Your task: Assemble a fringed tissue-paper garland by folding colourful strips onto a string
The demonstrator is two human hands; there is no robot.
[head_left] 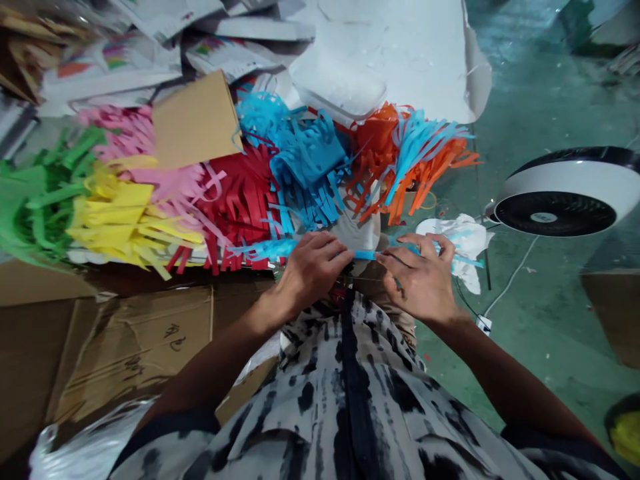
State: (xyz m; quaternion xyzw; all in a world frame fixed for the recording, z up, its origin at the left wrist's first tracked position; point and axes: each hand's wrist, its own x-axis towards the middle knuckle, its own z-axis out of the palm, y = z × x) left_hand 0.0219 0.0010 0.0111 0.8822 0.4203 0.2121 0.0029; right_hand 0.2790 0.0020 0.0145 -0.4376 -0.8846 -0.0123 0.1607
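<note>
A light-blue paper tassel (367, 255) stretches level between my two hands, close in front of my body. My left hand (315, 263) has its fingers wrapped round the tassel, and the fringe sticks out past it to the left. My right hand (423, 273) pinches the twisted middle between thumb and fingers, with more blue strips trailing beyond it. Just past my hands, blue fringed paper (310, 160) lies heaped on the table. Beside it are red fringed paper (240, 193) and orange fringed paper (380, 140), with some light-blue strips (417, 143) draped over the orange.
Yellow (115, 213), green (45, 187) and pink fringed paper (180, 190) lie to the left, by a brown card (195, 123). A clear plastic tub (340, 83) sits behind. On the right stands a fan (565, 193). Cardboard boxes (140, 340) are at the lower left.
</note>
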